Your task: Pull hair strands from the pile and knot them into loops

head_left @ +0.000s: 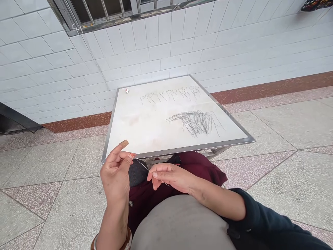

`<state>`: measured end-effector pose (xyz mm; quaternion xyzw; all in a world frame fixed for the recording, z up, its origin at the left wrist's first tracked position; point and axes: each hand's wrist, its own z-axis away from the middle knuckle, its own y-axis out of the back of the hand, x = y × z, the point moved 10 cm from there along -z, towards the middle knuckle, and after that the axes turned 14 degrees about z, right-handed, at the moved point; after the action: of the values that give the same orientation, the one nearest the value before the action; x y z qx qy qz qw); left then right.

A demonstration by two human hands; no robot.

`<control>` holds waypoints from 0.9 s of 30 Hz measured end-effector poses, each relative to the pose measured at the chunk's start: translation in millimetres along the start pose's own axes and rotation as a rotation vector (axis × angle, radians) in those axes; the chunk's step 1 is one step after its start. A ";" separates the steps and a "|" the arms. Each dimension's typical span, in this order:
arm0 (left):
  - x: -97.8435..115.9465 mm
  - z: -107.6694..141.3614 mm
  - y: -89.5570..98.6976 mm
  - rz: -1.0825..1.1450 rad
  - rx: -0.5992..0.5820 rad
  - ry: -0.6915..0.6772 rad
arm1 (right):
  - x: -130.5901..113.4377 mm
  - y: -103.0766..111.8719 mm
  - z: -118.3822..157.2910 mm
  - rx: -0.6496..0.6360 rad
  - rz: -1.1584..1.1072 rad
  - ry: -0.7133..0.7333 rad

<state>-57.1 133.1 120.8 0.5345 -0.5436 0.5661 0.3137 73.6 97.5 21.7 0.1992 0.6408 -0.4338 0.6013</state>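
A thin, pale wire runs between my two hands, just off the near edge of the white table. My left hand pinches one end between thumb and fingertip. Its raised finger carries a tan wrap at the tip. My right hand closes thumb and fingers on the wire lower down, and the free end pokes out below the palm. Beyond them on the table lies a loose pile of dark, thin wires. Farther back, several wires bent into loops lie in a row.
The white table has a metal rim and stands by a tiled wall. A small white-and-red object sits at its far left corner. Dark red cloth is below the near edge. A barred window is above.
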 end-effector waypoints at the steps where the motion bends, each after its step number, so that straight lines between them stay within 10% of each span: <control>1: 3.6 -1.2 4.0 0.002 0.025 -0.038 | 4.2 -0.3 2.4 -0.009 0.021 -0.016; 10: 21.5 -12.3 28.8 -0.036 0.123 -0.171 | 49.3 20.9 25.6 0.032 0.338 -0.151; 15: 1.2 -13.7 16.4 -0.101 0.020 -0.024 | -6.6 67.1 28.2 0.476 0.579 0.046; 21: -26.4 -0.8 -14.1 -0.132 -0.134 0.099 | -56.0 37.5 3.3 0.441 0.844 0.218; 27: -38.9 6.9 -23.3 -0.122 -0.275 0.211 | -50.9 38.6 -0.9 0.508 0.856 0.202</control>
<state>-24.5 140.3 89.4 0.4561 -0.5465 0.5195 0.4727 113.1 132.7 57.5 0.6249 0.4309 -0.2690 0.5928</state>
